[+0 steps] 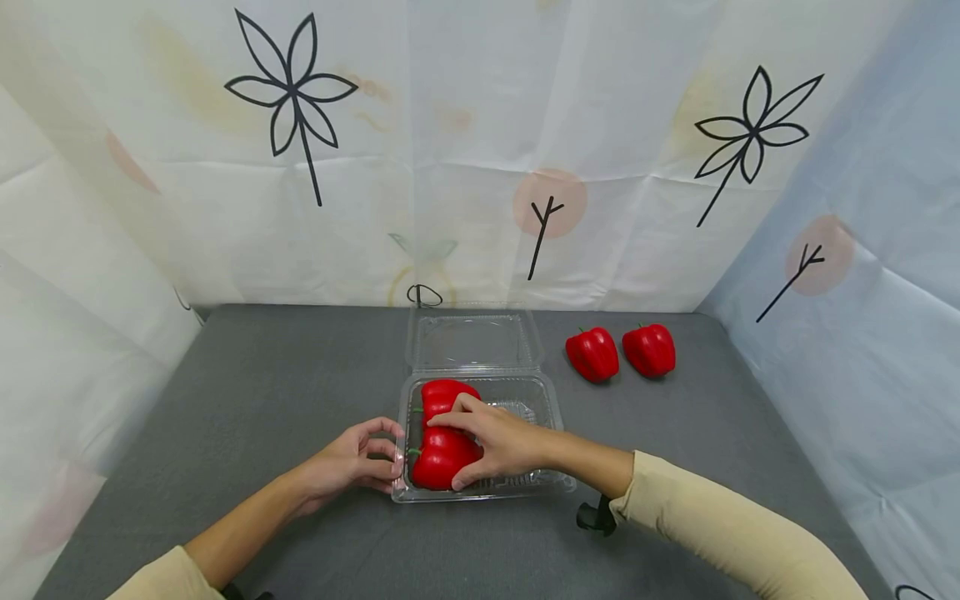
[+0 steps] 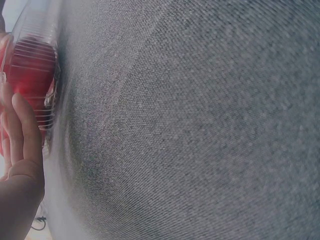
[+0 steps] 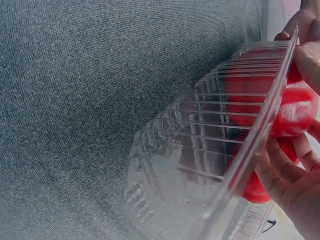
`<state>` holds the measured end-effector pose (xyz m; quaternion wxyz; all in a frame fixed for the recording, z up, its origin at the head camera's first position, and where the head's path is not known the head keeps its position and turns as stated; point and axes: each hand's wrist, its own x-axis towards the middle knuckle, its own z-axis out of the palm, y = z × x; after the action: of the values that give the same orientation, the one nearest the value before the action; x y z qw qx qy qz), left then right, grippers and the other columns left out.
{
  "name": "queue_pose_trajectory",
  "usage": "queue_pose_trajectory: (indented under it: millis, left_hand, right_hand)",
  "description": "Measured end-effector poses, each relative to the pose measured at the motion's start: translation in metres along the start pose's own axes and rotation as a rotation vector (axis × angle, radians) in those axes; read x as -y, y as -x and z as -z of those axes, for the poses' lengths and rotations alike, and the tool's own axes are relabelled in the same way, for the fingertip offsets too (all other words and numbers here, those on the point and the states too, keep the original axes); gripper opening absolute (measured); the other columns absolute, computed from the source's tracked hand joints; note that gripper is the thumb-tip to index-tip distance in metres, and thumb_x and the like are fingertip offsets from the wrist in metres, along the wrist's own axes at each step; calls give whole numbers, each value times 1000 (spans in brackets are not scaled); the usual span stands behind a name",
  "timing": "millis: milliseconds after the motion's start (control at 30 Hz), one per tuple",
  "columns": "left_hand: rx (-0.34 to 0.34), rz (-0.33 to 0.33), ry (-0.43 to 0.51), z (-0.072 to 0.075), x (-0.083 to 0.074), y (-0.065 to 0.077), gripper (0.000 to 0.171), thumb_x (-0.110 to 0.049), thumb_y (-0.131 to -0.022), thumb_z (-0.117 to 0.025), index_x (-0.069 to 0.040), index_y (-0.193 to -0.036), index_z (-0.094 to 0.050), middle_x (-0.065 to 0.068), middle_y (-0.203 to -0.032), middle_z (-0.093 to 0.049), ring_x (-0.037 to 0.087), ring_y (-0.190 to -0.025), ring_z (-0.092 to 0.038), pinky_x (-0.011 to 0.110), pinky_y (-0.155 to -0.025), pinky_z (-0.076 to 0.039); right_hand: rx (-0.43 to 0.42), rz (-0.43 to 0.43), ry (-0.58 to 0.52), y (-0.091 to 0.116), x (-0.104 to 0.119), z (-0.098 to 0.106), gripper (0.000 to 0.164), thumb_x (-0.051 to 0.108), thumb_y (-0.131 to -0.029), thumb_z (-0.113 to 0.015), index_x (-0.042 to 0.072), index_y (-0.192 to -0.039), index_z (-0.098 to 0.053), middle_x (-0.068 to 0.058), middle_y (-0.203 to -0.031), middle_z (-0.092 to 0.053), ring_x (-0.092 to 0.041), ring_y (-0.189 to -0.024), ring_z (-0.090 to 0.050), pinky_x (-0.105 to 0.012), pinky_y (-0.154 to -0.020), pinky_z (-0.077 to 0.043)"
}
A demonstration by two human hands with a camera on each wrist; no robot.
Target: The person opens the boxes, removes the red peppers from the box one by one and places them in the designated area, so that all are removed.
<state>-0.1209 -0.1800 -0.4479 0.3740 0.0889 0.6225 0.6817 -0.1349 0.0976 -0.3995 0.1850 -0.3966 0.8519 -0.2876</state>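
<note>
A clear plastic clamshell container [image 1: 521, 483] lies with its lid folded back on the grey table. Two red bell peppers sit along its left side, stems pointing left. My right hand [image 1: 504, 437] grips the nearer bell pepper [image 1: 442, 461], thumb on its near right side and fingers over its far side. Just behind it is the farther bell pepper [image 1: 438, 395], partly covered by those fingers. At the container's left rim, my left hand [image 1: 348, 465] touches the edge with its fingertips. In the left wrist view, the left fingers [image 2: 31, 132] extend along the ribbed wall.
Two more red bell peppers, one [image 1: 592, 355] beside another [image 1: 649, 350], lie on the table right of the raised lid [image 1: 474, 337]. The grey table [image 1: 300, 358] meets printed cloth hangings [image 1: 465, 125] at the back and sides.
</note>
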Motion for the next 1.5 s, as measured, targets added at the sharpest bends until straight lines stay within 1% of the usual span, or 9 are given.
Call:
queue_pose_trajectory:
  millis: [233, 367, 633, 833, 900, 1067, 1333, 1500]
  left_hand:
    - [-2, 7, -1, 0, -1, 1, 44, -8, -91, -69, -1, -124, -40, 8, -93, -66, 23, -82, -70, 40, -81, -58]
    - [4, 6, 0, 0, -1, 0, 44, -7, -92, -68, -1, -124, -40, 8, -93, -66, 23, -82, -70, 40, -82, -58]
    - [10, -6, -9, 1, -1, 0, 44, -7, -91, -68, -1, -125, -40, 7, -93, -67, 23, -83, -71, 40, -81, -58]
    - [17, -17, -6, 0, 0, 0, 43, -5, -91, -68, -1, -123, -41, 7, -93, -66, 23, -82, -71, 39, -80, -58]
    - [16, -22, -7, 0, 0, 0, 43, -5, -91, -68, -1, -123, -41, 7, -92, -66, 23, -82, -71, 39, -80, -58]
    - [14, -28, -13, -1, -1, 1, 43, -5, -91, -69, -1, -123, -41, 6, -91, -66, 23, -82, -71, 39, -79, -58]
    - [13, -30, -14, -2, -1, 1, 44, -4, -89, -69, -1, -122, -41, 5, -91, -64, 21, -80, -70, 38, -78, -58]
    - [10, -30, -14, -2, 0, 0, 43, -4, -90, -69, -1, -122, -41, 6, -91, -65, 21, -80, -70, 38, -78, -58]
  right_hand:
    - [-9, 14, 11, 0, 1, 0, 71, 31, -80, -84, 13, -140, -52, 4, -113, -46, -11, -104, -51, -24, -86, -48]
    - [-12, 28, 20, 1, 1, 1, 70, 31, -80, -83, 12, -140, -51, 3, -114, -47, -12, -104, -52, -25, -86, -49]
    - [17, 5, -45, 6, 5, 11, 70, 30, -82, -81, 15, -142, -49, 4, -116, -47, -10, -102, -49, -22, -81, -50]
    - [28, -9, -39, 13, 7, 20, 71, 33, -82, -81, 16, -143, -49, 5, -117, -47, -10, -99, -50, -23, -78, -50]
    - [26, -7, -26, 16, 7, 22, 71, 34, -82, -80, 16, -143, -49, 5, -117, -47, -10, -100, -50, -24, -78, -51]
    - [22, -14, -15, 24, 5, 26, 70, 34, -82, -81, 15, -142, -50, 5, -116, -47, -11, -100, -50, -28, -79, -52]
    - [19, -51, -26, 44, 6, 39, 70, 31, -81, -82, 17, -142, -51, 7, -115, -47, -11, -94, -51, -23, -70, -51]
    - [20, -61, -31, 60, 3, 48, 70, 32, -81, -82, 16, -142, -51, 8, -115, -48, -12, -93, -52, -26, -70, -52]
